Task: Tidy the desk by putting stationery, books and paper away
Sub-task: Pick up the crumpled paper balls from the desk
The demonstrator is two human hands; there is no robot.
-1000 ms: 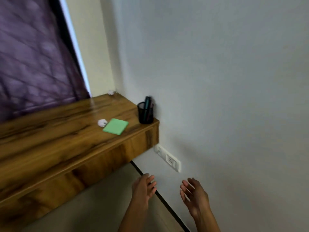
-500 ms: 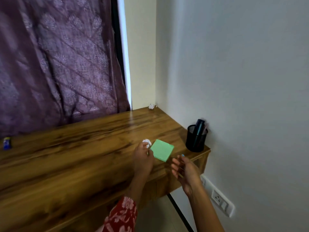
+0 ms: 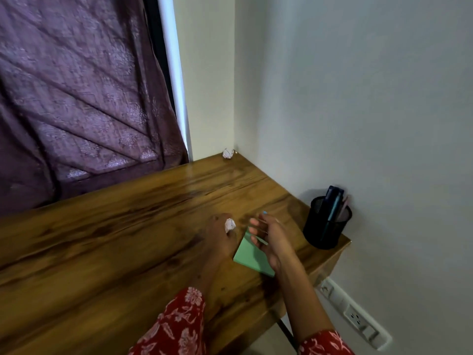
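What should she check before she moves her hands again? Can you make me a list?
1. Left hand has the paper ball: ok, it grips it.
2. Right hand free for the green note pad: ok, its fingers are relaxed above the pad and hold nothing.
3. Pad safely on the desk: ok, it lies flat near the front edge.
4. Second paper ball spotted: ok, it lies in the far corner.
5. Room in the pen holder: cannot tell.
6. A bin for the paper: cannot tell, none in view.
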